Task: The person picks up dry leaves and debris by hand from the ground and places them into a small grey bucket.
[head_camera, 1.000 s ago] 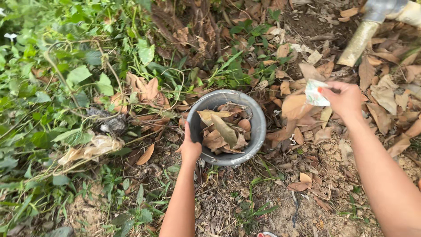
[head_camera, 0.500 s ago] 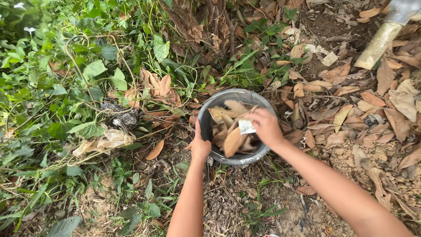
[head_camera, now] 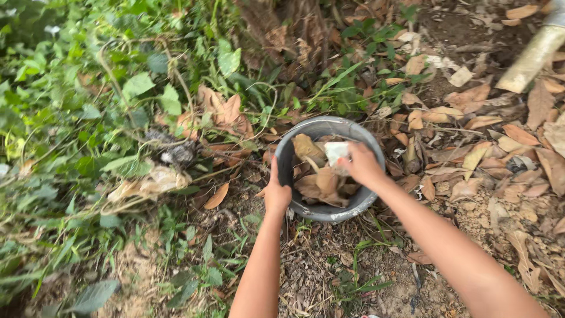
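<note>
A round grey metal bowl sits on the ground at centre, holding several dry brown leaves. My left hand grips its near-left rim. Over the bowl's inside, my right hand is closed on a small pale wrapper together with dry leaves.
Green weeds and vines cover the left side. Dry fallen leaves litter the bare soil at the right. A pale pole or handle slants in at the top right. A crumpled pale scrap lies among the weeds left of the bowl.
My right hand carried the wrapper and leaves from the leaf litter at the right into the bowl. My left hand has kept its hold on the rim. The view shifted slightly.
</note>
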